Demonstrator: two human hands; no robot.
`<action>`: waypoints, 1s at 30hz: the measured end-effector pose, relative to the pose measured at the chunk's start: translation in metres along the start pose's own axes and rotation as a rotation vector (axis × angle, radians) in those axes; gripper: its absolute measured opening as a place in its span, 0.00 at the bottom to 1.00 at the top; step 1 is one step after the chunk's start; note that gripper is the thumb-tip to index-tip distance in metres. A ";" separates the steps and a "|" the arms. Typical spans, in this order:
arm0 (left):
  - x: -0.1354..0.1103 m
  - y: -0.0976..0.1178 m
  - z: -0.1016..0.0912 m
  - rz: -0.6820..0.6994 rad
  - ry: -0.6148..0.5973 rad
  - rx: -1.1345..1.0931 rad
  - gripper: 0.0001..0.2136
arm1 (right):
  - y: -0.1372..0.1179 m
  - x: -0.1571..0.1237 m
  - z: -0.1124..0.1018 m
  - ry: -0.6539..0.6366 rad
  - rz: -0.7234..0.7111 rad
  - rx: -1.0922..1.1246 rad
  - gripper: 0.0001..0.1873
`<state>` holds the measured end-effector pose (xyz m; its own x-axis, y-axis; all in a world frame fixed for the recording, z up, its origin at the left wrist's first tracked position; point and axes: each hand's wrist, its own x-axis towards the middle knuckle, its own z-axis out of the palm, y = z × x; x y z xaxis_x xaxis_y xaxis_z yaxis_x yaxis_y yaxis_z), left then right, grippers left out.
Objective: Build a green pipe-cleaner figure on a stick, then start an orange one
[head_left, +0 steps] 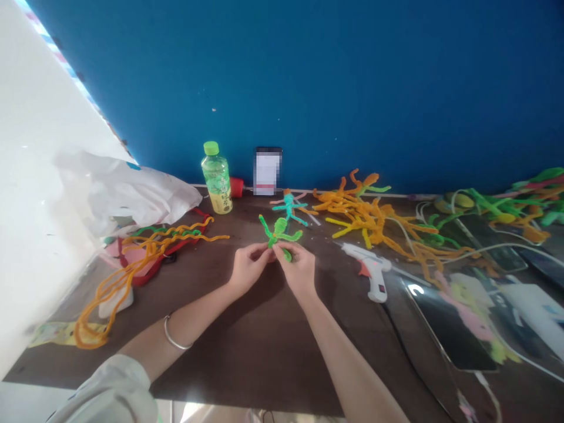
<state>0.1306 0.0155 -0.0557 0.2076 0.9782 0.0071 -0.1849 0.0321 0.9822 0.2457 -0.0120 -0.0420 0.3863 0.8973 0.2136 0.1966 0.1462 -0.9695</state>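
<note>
Between my two hands, above the dark table (268,329), is a small green pipe cleaner figure (280,227) with its head and arms pointing up and away from me. My left hand (251,267) pinches its lower part from the left. From the right, the fingertips of my right hand (298,267) close on the same lower part, where a green leg end shows. My fingers cover some of the figure's body. Just behind it lies a blue pipe cleaner figure (289,207) with an orange top.
A white glue gun (368,264) with a black cord lies right of my hands, near a tablet (453,323). Orange pipe cleaner figures (365,211) are heaped behind it. Loose orange pipe cleaners (132,270) lie left. A green-capped bottle (217,182) and a phone (267,171) stand by the wall.
</note>
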 end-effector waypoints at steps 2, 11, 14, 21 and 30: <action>0.001 0.001 0.001 -0.046 -0.003 -0.083 0.12 | 0.000 0.001 -0.002 -0.032 0.014 0.030 0.08; 0.004 0.005 0.004 -0.152 0.070 -0.299 0.16 | -0.001 -0.004 -0.001 0.140 -0.077 0.028 0.09; 0.004 0.006 0.003 -0.138 0.070 -0.302 0.15 | -0.001 -0.007 -0.001 0.181 -0.249 -0.184 0.07; 0.002 0.005 0.004 -0.063 0.120 -0.289 0.12 | 0.000 -0.011 0.001 0.196 -0.509 -0.378 0.08; -0.001 0.005 0.007 -0.047 0.163 -0.272 0.11 | 0.000 -0.008 -0.003 0.217 -0.631 -0.583 0.05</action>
<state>0.1366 0.0134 -0.0490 0.0694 0.9936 -0.0890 -0.4334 0.1104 0.8944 0.2453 -0.0207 -0.0439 0.2017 0.6137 0.7633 0.8359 0.2983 -0.4607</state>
